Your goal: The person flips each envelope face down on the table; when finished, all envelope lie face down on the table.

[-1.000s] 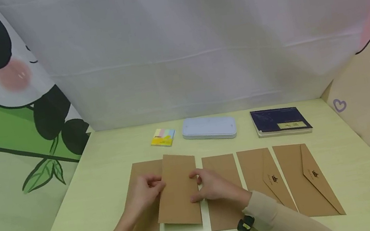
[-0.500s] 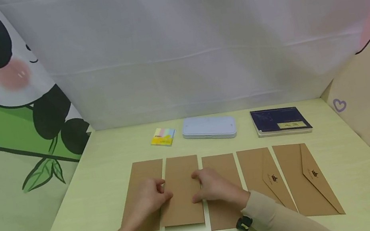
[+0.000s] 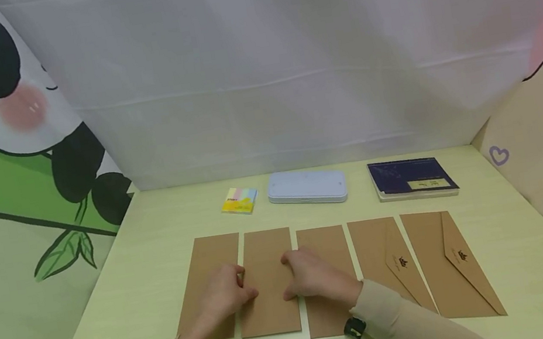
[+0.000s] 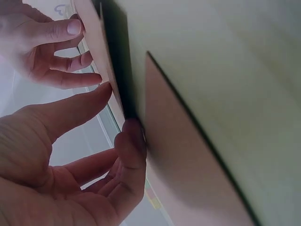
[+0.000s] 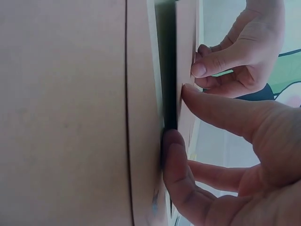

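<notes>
A brown kraft envelope (image 3: 264, 248), second from the left in a row of several, lies between my two hands in the head view. My left hand (image 3: 227, 292) pinches its left edge, thumb on top and fingertips under the side. At the opposite edge my right hand (image 3: 314, 272) pinches it the same way. A dark gap shows under the envelope (image 5: 186, 28) in the right wrist view. Below my left hand is the leftmost envelope (image 3: 215, 249); the middle envelope (image 3: 321, 241) is partly hidden by my right hand.
Two envelopes with crown-printed flaps, the fourth envelope (image 3: 367, 237) and the rightmost envelope (image 3: 428, 251), lie to the right. Behind the row are sticky notes (image 3: 239, 200), a pale blue case (image 3: 306, 186) and a dark blue book (image 3: 411, 176). A white cloth wall (image 3: 288, 72) stands behind the table.
The envelope between my hands has come down from a tilted, raised position overlapping the leftmost one. It now lies nearly flat in the row, slightly further right. Both hands kept their hold.
</notes>
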`<state>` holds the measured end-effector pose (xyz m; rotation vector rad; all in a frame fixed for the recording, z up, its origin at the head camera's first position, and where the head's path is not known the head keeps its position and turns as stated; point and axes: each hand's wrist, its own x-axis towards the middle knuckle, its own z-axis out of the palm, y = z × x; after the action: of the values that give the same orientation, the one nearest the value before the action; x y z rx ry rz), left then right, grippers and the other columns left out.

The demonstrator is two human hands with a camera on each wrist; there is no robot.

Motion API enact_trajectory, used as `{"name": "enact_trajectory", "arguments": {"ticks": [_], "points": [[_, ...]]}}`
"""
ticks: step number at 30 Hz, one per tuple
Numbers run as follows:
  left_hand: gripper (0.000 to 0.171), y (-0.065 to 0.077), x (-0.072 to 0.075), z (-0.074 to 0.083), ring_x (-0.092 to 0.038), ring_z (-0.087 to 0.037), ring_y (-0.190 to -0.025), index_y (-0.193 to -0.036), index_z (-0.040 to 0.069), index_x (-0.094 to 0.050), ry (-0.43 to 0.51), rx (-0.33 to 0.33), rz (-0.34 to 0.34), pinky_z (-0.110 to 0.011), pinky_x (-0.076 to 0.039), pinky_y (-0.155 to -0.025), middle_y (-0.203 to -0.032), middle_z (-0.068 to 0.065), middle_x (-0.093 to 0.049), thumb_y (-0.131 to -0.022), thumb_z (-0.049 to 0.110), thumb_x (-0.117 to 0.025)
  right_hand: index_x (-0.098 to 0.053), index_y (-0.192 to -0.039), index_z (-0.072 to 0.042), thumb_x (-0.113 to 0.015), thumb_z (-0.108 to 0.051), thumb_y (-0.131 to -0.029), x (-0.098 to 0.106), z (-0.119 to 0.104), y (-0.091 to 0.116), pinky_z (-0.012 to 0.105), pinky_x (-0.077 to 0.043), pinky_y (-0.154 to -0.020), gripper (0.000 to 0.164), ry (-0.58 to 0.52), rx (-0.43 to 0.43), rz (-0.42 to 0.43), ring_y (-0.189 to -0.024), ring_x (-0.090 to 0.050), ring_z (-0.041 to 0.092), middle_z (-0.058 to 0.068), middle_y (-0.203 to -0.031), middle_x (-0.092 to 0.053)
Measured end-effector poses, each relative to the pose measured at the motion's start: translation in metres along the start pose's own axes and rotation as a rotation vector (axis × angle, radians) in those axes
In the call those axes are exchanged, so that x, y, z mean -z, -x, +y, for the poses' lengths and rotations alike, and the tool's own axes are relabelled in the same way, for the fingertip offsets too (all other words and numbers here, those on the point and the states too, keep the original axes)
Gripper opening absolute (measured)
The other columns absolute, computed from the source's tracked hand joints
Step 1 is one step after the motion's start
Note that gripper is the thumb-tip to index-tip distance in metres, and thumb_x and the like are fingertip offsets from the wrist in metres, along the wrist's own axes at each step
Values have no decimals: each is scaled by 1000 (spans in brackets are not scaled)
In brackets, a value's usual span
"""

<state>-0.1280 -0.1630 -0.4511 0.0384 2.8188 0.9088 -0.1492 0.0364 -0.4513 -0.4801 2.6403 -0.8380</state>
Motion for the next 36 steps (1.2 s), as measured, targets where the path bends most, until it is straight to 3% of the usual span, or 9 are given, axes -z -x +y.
{"name": "enact_trajectory", "arguments": {"ticks": [4, 11, 21, 26, 32, 36], "points": [[38, 0, 1, 3, -49, -16, -54, -99, -4, -65, -43, 9, 3, -29, -40, -49, -61, -3, -52, -70, 13, -84, -61, -118, -2, -90, -22, -62, 0, -3, 0, 35, -45, -78, 66, 27, -18, 5, -90, -48, 23, 10, -105, -55], [29, 0, 1, 4, -49, -17, -54, -84, 1, -64, -60, 6, 6, -29, -40, -48, -59, -3, -52, -69, 13, -85, -61, -115, -2, -91, -22, -61, -1, -5, 0, 32, -45, -74, 64, 62, 7, 19, -89, -48, 23, 11, -103, -54], [34, -2, 1, 4, -49, -17, -55, -88, -1, -65, -65, 12, 8, -28, -40, -49, -60, -3, -51, -68, 16, -87, -60, -113, -1, -90, -18, -61, -2, -6, 1, 31, -45, -71, 62, 30, 10, 28, -84, -46, 22, 12, -99, -51], [30, 0, 4, 4, -48, -17, -56, -80, 2, -64, -43, -2, 11, -29, -40, -50, -60, -2, -51, -68, 17, -86, -58, -116, -1, -88, -18, -63, 2, -1, 6, 33, -44, -75, 63, 6, 37, 17, -87, -47, 22, 9, -101, -51], [34, 1, 4, 13, -42, -13, -51, -64, 9, -52, -30, -99, -30, -28, -32, -48, -54, 3, -42, -71, 20, -83, -58, -118, 2, -86, -20, -64, 21, 16, 14, 39, -45, -81, 65, -11, 80, 53, -94, -51, 26, 13, -110, -57], [27, -1, -4, 24, -44, -9, -52, -71, 5, -58, 66, -208, -115, -26, -35, -48, -57, 6, -47, -73, 18, -81, -58, -120, 4, -85, -20, -66, 32, 32, 22, 43, -45, -84, 65, -23, 70, 79, -101, -52, 28, 16, -115, -58]]}}
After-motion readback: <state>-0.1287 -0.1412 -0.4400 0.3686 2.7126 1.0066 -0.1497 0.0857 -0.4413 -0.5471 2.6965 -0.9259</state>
